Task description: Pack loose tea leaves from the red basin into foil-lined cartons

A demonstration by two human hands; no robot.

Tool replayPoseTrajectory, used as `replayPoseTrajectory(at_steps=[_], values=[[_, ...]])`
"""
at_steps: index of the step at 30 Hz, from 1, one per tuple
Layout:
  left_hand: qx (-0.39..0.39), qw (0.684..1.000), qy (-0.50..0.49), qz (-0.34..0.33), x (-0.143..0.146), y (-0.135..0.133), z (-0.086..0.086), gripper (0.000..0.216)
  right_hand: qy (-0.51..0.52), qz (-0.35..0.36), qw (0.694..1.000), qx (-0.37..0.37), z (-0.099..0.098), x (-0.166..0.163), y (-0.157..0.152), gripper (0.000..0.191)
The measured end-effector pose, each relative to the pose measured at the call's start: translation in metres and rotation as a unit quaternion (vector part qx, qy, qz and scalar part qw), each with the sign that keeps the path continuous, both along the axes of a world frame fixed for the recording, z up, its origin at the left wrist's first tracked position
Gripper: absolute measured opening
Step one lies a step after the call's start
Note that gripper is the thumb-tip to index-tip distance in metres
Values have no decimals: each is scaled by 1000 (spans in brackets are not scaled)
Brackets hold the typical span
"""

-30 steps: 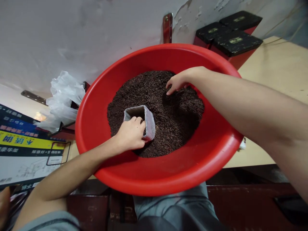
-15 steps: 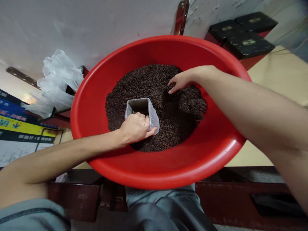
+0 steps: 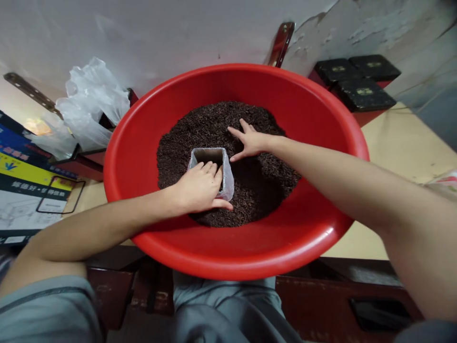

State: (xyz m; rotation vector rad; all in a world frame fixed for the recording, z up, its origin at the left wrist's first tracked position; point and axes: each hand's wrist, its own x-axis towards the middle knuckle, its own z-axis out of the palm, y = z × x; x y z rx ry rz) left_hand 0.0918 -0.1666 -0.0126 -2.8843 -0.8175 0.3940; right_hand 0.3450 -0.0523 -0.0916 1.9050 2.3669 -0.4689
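A wide red plastic basin (image 3: pixel 246 259) holds a heap of dark, dry loose bits like tea leaves (image 3: pixel 214 116). Sunk in the heap is a square container lined with a clear plastic bag (image 3: pixel 228 183), its mouth facing up. My left hand (image 3: pixel 202 188) lies over its near edge, fingers stretched into the mouth and thumb sticking out along the outside; the fingertips are partly hidden. My right hand (image 3: pixel 250 140), fingers spread and holding nothing, is just right of the container over the heap. I cannot tell whether it touches the leaves.
Black-lidded red boxes (image 3: pixel 364 93) stand on the pale table (image 3: pixel 410 138) at the right. At the left are clear plastic bags (image 3: pixel 94 102) in dark red boxes and a printed carton (image 3: pixel 24 200). A phone-like black slab (image 3: pixel 380 314) lies on the dark red bench below.
My right hand has moved left towards the container and spread its fingers. My left hand's fingers have straightened at the container's mouth, and its thumb now sticks out. The view has shifted slightly.
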Motion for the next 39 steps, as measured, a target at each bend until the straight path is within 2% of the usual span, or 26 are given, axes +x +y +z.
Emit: replayPoseTrajectory(at_steps=[2,4,5,7,10,13,15,20,27,31,35,39], values=[[-58,998,0,-5,-5,10,8,96,-19,-2,1000,-11,-8,-14,-8,135],[-144,989,-25,-1,-11,24,17,74,-31,-21,999,5,-11,-28,-16,122],[-182,982,-47,2,-13,31,21,67,-31,-38,999,18,-11,-35,-21,114],[-222,970,-100,8,-17,45,28,65,-25,-84,995,41,-11,-47,-29,100],[-201,964,-176,4,-20,59,32,60,-17,-124,989,78,-12,-59,-38,82],[-162,959,-229,-19,-20,66,30,45,-21,-106,989,101,-14,-59,-40,65],[-167,954,-248,-29,-19,69,27,41,-31,-85,990,108,-14,-54,-38,59],[-210,943,-257,-35,-22,78,22,25,-57,-29,991,120,-8,-42,-29,54],[-226,940,-251,-39,-29,83,23,34,-107,19,990,91,8,-36,-17,55],[-228,924,-300,-62,-31,83,23,37,-117,36,988,99,10,-31,-10,53],[-191,908,-373,-13,-33,86,28,40,-102,32,988,114,17,-24,-1,50],[-128,895,-424,55,-34,90,30,42,-44,-10,990,133,39,-19,5,46]])
